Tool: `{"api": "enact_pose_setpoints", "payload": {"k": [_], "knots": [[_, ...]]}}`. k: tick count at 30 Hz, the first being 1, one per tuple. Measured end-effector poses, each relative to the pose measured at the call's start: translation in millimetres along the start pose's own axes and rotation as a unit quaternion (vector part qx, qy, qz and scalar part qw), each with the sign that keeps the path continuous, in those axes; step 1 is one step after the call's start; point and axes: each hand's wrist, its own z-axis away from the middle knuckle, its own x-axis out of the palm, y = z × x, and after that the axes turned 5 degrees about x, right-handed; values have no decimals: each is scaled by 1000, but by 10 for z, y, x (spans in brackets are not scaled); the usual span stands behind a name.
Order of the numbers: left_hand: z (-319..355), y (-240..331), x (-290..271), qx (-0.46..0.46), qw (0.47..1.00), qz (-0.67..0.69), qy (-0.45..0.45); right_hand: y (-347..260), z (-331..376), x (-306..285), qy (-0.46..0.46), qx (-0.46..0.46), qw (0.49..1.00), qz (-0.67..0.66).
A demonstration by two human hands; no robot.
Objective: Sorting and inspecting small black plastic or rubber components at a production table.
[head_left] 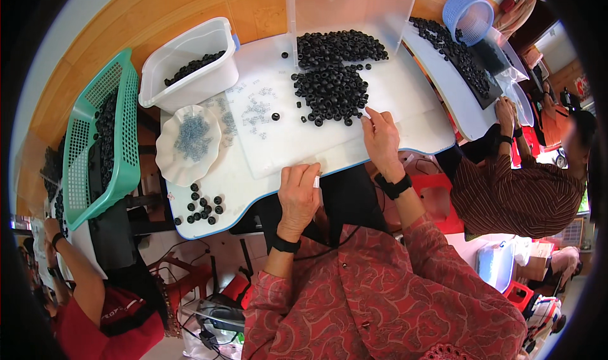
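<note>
My left hand (297, 194) is at the table's near edge, its fingers curled closed. A small white piece (316, 181) shows beside its fingers; what else it may hold is hidden. My right hand (382, 143) reaches over the white sheet (285, 148), fingers stretched toward the near right edge of a pile of small black ring-shaped parts (332, 91). Nothing plainly shows in its grasp. One loose black part (275, 116) lies left of the pile, near scattered tiny clear pieces (256, 108).
A white scalloped dish (166, 157) holds more clear pieces. Several black parts (204, 209) sit at the table's near left. Behind stand a white tub (161, 75) and a translucent bin (354, 8). A green basket (130, 138) is left; co-workers sit on both sides.
</note>
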Motion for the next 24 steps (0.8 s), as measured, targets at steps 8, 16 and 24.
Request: {"api": "enact_pose_setpoints", "payload": {"k": [8, 16, 24], "knots": [[15, -5, 5, 2, 1000, 5, 4, -12, -31, 55, -6, 12, 1000, 27], [16, -5, 6, 3, 1000, 10, 8, -11, 73, 56, 29, -9, 999, -44], [25, 0, 3, 0, 1000, 8, 8, -72, 184, 79, -7, -18, 992, -129]]}}
